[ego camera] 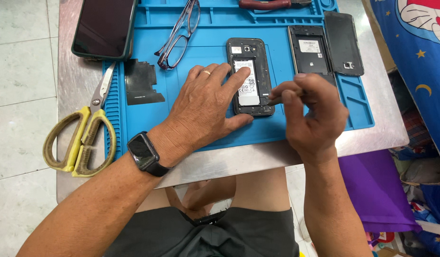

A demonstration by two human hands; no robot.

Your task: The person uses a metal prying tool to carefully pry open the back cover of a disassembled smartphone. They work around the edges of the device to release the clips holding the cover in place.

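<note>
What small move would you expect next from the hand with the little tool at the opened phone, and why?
Probably a gentle pry at the battery's lower right corner. The right hand pinches a thin tool whose tip sits at that edge of the opened phone, while the left hand presses the phone flat on the blue mat, fingers on the battery.

The left grip [205,107] lies flat, palm down, fingers spread and stretched forward, thumb out to the side; a ring sits on one finger and a dark watch on the wrist behind it. The right grip [311,112], just beside it, is curled, thumb and forefinger pinched together, wrist bent, forearm bare.
</note>
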